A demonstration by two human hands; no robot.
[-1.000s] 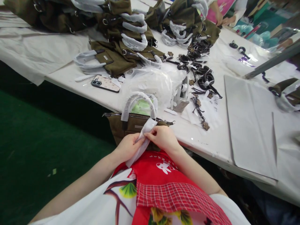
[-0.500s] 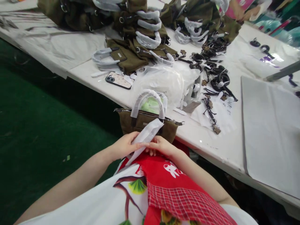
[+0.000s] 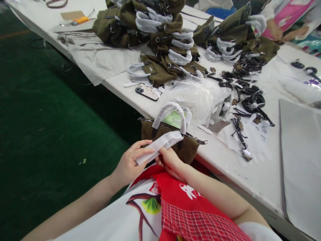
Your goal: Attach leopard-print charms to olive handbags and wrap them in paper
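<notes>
A long, flat white plastic packet [image 3: 162, 144] lies slanted between my hands, its contents not clear. My left hand [image 3: 130, 164] grips its lower end, with fingers on top and the thumb beneath. Lower down, my right hand [image 3: 172, 162] is closed at the packet's underside; its fingertips are partly hidden. Just beyond them an olive-brown handbag [image 3: 189, 149] leans at the table edge, its zipped top towards me. White wrapping covers the bag's arched handle [image 3: 173, 108], and something light green shows behind it.
More olive handbags [image 3: 140, 30] are piled at the back of the white table [image 3: 258, 180]. A phone [image 3: 147, 92], a clear plastic bag [image 3: 195, 98], black straps [image 3: 253, 102] and a braided charm [image 3: 240, 134] lie nearer. A grey board [image 3: 301, 160] is at right; a co-worker's hands [image 3: 283, 33] are far right.
My left hand has shifted its hold to the packet's lower end, and the packet now lies flatter. My right hand has drawn away from the left fingers. The camera view has swung left.
</notes>
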